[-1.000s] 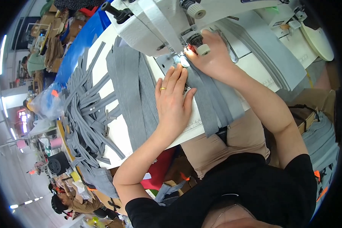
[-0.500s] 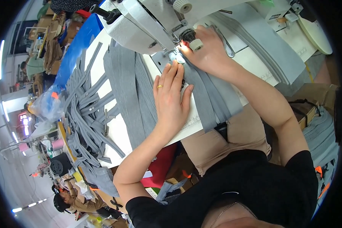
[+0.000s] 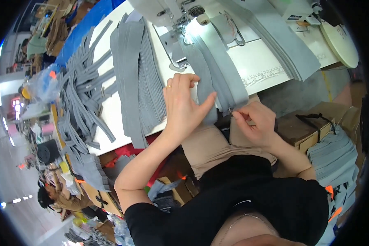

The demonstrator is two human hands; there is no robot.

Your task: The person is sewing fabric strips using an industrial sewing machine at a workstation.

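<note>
Grey fabric pieces (image 3: 233, 78) run from under the lit presser foot of the white sewing machine (image 3: 162, 12) to the near table edge, with a darker zipper tape (image 3: 212, 67) along them. At their near end my right hand (image 3: 256, 122) is closed in a pinch on a small dark metal piece, seemingly a zipper pull (image 3: 230, 111). My left hand (image 3: 181, 100), a ring on one finger, is open beside the fabric's left edge. Its fingers curve and its thumb points toward the cloth; whether the thumb touches it I cannot tell.
Left of my left hand lie a stack of grey fabric strips (image 3: 129, 78) and a tangle of narrow grey strips (image 3: 80, 94). Scissors (image 3: 238, 36) and more grey panels (image 3: 274, 45) lie on the right. Cardboard boxes (image 3: 299, 131) stand beside my right arm; another person (image 3: 65, 197) sits far left.
Both hands have left the needle area and come toward me. My right hand has moved down to the fabric's near end and pinches the zipper pull; my left hand has lifted off the fabric.
</note>
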